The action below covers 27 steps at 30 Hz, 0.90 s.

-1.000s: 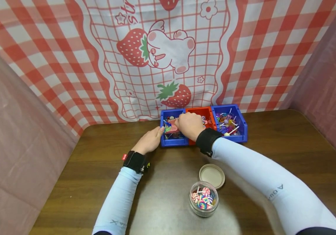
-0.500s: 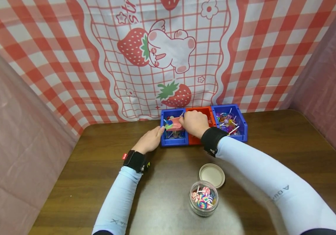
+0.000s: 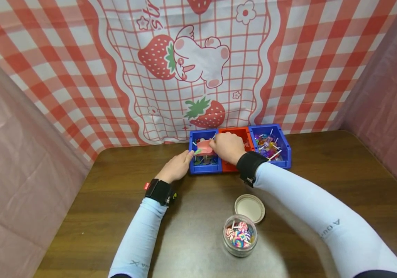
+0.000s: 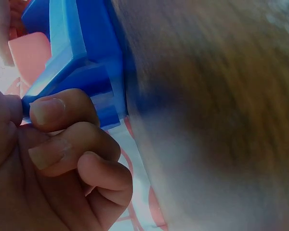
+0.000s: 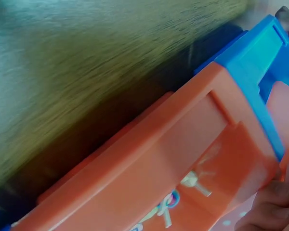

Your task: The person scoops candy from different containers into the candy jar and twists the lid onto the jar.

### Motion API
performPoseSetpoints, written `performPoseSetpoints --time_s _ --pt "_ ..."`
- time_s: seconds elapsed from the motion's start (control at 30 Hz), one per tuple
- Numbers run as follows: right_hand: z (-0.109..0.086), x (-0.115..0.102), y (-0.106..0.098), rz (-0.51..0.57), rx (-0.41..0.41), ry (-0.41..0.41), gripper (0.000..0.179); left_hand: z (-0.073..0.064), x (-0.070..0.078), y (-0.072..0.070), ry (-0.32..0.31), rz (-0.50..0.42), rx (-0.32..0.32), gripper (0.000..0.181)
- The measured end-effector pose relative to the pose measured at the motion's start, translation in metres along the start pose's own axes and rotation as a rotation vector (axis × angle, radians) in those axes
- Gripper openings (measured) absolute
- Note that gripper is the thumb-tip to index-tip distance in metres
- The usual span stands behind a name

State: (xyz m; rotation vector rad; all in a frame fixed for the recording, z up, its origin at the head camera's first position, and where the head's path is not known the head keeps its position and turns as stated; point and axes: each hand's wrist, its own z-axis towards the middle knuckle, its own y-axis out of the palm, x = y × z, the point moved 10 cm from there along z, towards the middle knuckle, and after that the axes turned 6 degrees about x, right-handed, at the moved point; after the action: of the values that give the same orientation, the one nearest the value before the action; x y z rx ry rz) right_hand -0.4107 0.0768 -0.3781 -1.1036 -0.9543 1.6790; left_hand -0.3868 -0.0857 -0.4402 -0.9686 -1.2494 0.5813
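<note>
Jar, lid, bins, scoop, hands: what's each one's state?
Clear jar: open, upright, candies inside
Lid: off, beside the jar
Left blue bin: open, candies inside
Red bin: open, candies inside
Right blue bin: open, candies inside
Pink scoop: over left blue bin
Left hand: gripping left blue bin's edge
Right hand: gripping scoop

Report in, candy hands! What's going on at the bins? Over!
Left hand pinches left blue bin at its edge. Right hand holds pink scoop over the candies inside. Open jar and lid nearer the camera, clear of both hands.

Downward head view, wrist close-ups sharing bin (image 3: 206, 168)
</note>
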Motion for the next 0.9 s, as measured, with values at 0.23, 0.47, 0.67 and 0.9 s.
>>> performPoseSetpoints --time_s 0.23,0.47,0.67,0.9 --pt "0.0012 -0.0057 0.0027 -0.017 -0.031 -0.044 0.045 0.0 0.0018 0.0003 0.005 0.004 0.005 0.067" --pt "0.0 -0.004 0.0038 0.041 -0.098 -0.093 0.046 -0.0006 0.0011 -0.0004 0.001 0.004 0.005 0.067" --pt "-0.0016 -0.006 0.0049 0.072 -0.14 -0.131 0.043 -0.0021 -0.0013 -0.0002 -0.012 -0.022 0.002 0.068" --pt "-0.0023 -0.0077 0.0039 0.044 -0.108 -0.136 0.042 -0.0013 -0.002 -0.0004 -0.017 -0.006 -0.003 0.07"
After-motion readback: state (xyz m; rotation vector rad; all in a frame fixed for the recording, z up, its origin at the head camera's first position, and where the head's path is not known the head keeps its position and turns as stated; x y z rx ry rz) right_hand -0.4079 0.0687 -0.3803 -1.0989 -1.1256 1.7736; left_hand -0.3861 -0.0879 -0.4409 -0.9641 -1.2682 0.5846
